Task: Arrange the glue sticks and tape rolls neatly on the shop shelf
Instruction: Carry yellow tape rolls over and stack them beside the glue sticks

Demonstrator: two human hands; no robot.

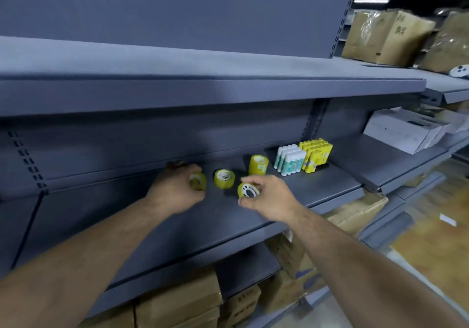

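Across the middle of the frame runs the grey shelf (330, 184), its front edge slanting from lower left up to the right. A bare stretch of board lies between that edge and the goods. The upper shelf (203, 91) overhangs close above, so the working gap is low but wide. To the left of the hands the board is bare as far as the slotted upright.

The left hand (177, 188) reaches in from the lower left, knuckles up, with its fingers curled round a yellow tape roll (198, 182) near the back wall. The right hand (270, 198) comes in from the lower right and pinches a second roll (248, 190) between thumb and fingertips. That roll is tilted, its white core facing the camera — whether it touches the board I cannot tell.

Between the two hands a loose roll (224, 178) lies flat, apart from both. Right of it and further back stands a taller stack of rolls (258, 164). Next come the white-and-green glue sticks (290, 160) and, just beside them, the yellow glue sticks (316, 154) — both upright in tight blocks near the shelf's right end.

Cardboard boxes (182, 299) fill the level below.
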